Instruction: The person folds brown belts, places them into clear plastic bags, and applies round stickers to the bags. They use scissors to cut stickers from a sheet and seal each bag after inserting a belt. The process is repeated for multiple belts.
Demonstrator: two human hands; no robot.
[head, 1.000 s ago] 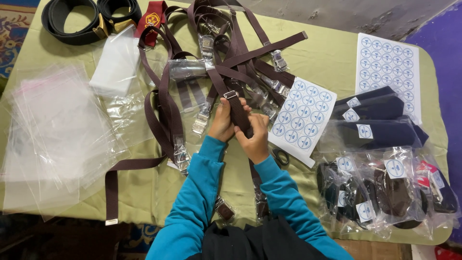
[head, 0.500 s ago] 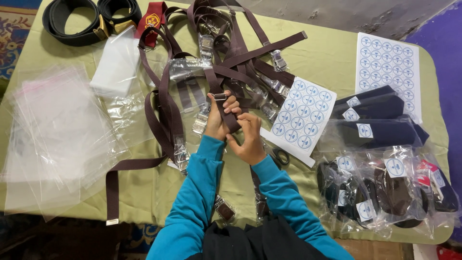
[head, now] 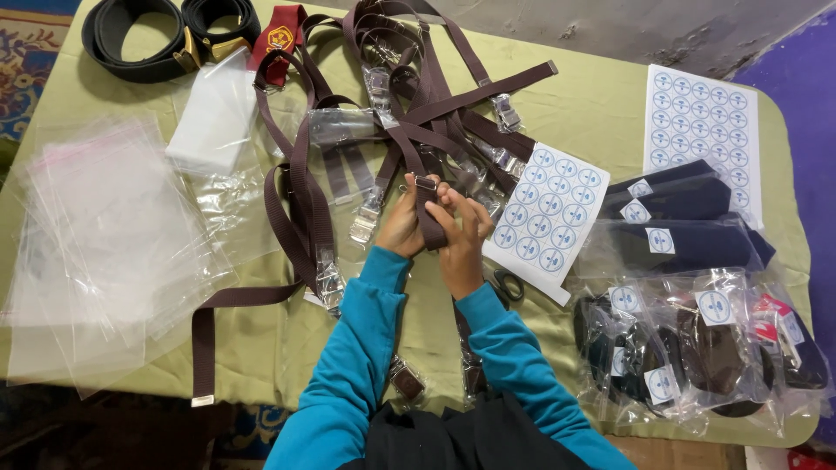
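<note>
Fingers of both hands were clamped on a dark brown woven strap (head: 428, 218) held upright above the green cloth-covered table (head: 610, 113): the left hand (head: 406, 228) gripped it from one side, the right hand (head: 461, 237) from the other, with a small metal slider buckle (head: 425, 183) showing just above the fingertips. Just beside the right wrist lay black-handled scissors (head: 505, 283), partly under a white sheet of round blue-and-white stickers (head: 547, 218). Clear plastic bags (head: 96, 252) were stacked to the left; bagged dark items (head: 697, 348) sat to the right. Farther off, more brown straps (head: 418, 96) lay tangled, and coiled black belts (head: 148, 39) rested at the far edge.
</note>
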